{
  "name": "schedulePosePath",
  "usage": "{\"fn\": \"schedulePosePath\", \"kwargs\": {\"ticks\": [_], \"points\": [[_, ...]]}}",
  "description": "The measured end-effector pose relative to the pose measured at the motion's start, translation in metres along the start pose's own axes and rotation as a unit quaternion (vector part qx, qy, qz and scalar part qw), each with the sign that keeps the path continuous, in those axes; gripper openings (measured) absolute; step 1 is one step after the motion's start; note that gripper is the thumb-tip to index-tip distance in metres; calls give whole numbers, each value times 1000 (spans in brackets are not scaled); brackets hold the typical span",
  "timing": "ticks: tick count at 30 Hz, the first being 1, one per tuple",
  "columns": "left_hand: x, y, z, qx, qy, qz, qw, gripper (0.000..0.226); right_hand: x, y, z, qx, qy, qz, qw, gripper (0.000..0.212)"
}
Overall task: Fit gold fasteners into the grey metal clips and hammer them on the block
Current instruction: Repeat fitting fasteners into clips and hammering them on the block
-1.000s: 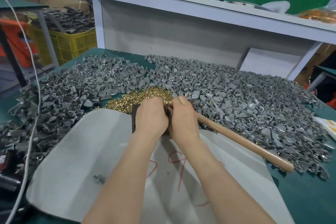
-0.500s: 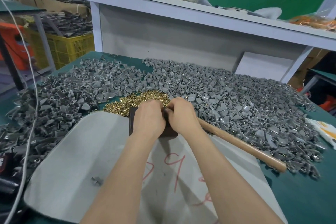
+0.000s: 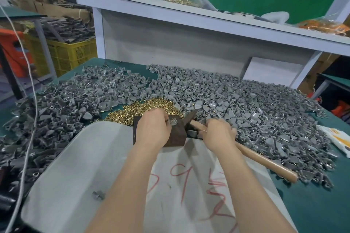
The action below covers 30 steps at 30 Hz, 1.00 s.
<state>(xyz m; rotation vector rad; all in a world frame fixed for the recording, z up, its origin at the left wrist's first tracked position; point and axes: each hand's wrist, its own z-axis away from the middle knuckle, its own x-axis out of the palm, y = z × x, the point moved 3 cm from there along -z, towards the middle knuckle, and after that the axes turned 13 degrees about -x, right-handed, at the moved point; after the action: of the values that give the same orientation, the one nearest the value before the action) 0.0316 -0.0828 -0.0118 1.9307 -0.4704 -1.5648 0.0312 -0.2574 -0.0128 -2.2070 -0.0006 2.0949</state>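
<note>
Nearest to us lies a grey-white sack [image 3: 79, 166] with red marks, spread flat on the green table [image 3: 312, 204], and one lone grey clip [image 3: 98, 195] sits on it near our left forearm. Farther up, our left hand [image 3: 151, 130] rests on the dark block [image 3: 175, 137], its fingers curled around a small grey metal piece [image 3: 172, 122] pressed on the block's top; we cannot tell whether a fastener sits in it. Just beside it, our right hand [image 3: 218, 134] wraps the wooden handle of the hammer [image 3: 265, 159] near its head, fingers closed on it; the dark head lies against the block's right edge, and the handle runs away to the lower right. Behind the block is the pile of gold fasteners [image 3: 144, 108], touching it. Around and beyond spread the heaps of grey metal clips [image 3: 227, 100]. Farthest off, a white shelf [image 3: 189, 17] carries a bag of gold parts.
</note>
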Motion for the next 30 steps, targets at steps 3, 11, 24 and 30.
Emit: {"fn": "schedulePosePath", "kwargs": {"ticks": [3, 11, 24, 30], "points": [[-1, 0, 0, 0, -8, 4, 1000, 11, -2, -1, -1, -31, 11, -4, 999, 24], [-1, 0, 0, -3, -6, 5, 1000, 10, -46, 6, 13, -87, 72, -191, 975, 26], [-7, -2, 0, -12, 4, 14, 1000, 9, -44, -28, 37, -216, 233, -178, 931, 40], [-5, -2, -1, -13, 6, 9, 1000, 10, -37, -34, 37, -224, 136, -118, 958, 41]]}}
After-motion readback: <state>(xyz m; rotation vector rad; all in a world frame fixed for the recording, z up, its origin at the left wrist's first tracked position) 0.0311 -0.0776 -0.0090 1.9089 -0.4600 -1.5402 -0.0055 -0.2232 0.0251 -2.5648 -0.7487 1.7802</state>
